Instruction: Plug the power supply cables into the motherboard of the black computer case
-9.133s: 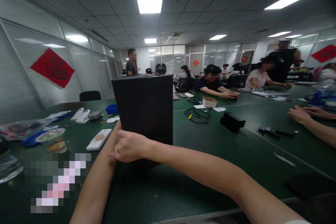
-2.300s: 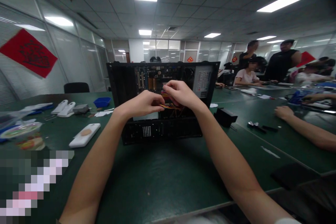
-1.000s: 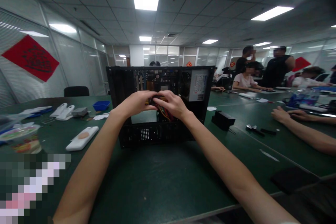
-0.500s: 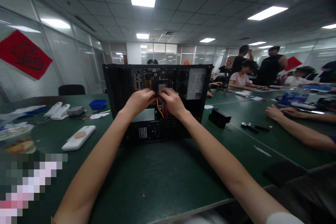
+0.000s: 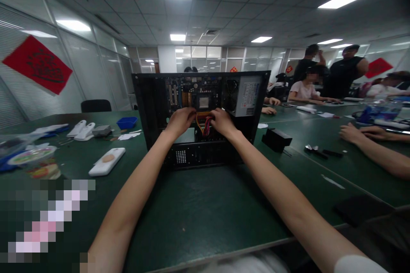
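Observation:
A black computer case point(image 5: 211, 156) stands on the table with its open side facing me. A motherboard point(image 5: 184, 86) is fixed inside, and the silver power supply point(image 5: 248, 95) sits at its upper right. Between my hands run the yellow, red and black power cables point(image 5: 206, 125). My left hand point(image 5: 180, 123) is closed, pinching the yellow side of these cables. The fingers of my right hand point(image 5: 224, 123) are closed round the red side of the bundle. Any plug at the cable ends is hidden by my fingers.
On the left lie a white phone-like object point(image 5: 107, 162), a plastic cup point(image 5: 36, 161) and a blue tray point(image 5: 127, 123). Right of the case are a black box-shaped part point(image 5: 276, 140) and small black pieces point(image 5: 323, 151). Another person's hands point(image 5: 352, 132) rest farther right.
My hands have moved apart, stretching the cables between them and uncovering the silver square on the motherboard. The whole view has shifted slightly.

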`<state>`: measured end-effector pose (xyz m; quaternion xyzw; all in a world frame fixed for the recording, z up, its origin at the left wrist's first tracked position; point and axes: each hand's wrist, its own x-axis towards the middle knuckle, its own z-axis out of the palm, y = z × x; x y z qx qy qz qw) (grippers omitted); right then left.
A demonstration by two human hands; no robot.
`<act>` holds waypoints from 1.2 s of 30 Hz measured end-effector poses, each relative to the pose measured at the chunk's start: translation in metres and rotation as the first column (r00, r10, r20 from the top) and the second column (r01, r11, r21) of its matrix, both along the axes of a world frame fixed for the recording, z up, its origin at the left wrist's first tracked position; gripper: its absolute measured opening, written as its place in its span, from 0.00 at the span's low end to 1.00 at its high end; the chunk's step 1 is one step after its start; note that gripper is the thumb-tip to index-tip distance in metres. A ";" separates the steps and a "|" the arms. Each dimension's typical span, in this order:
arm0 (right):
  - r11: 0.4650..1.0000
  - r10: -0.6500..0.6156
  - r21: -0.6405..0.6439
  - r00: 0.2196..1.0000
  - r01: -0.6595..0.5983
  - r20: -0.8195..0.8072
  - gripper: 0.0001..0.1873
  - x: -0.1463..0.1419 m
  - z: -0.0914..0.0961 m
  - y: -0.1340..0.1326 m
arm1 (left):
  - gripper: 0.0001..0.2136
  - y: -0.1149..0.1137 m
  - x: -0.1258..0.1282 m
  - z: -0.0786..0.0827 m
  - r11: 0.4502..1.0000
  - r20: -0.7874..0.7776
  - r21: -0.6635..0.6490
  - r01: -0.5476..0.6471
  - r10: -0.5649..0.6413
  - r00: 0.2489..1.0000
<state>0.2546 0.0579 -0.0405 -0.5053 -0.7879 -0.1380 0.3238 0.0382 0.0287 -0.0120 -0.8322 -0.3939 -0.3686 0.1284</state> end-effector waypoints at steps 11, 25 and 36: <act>0.991 -0.009 -0.132 0.999 0.015 0.049 0.12 0.001 -0.004 0.002 | 0.14 0.029 0.005 -0.005 0.979 -0.386 -0.178 -0.104 0.028 0.922; 0.984 0.004 -0.176 0.996 0.011 0.087 0.13 -0.007 -0.005 -0.013 | 0.16 0.024 0.025 -0.015 0.970 -0.565 -0.046 -0.239 0.172 0.807; 0.982 0.042 -0.186 0.995 -0.025 0.089 0.13 -0.007 -0.006 -0.013 | 0.16 0.013 0.034 -0.012 0.953 -0.611 -0.017 -0.301 0.228 0.758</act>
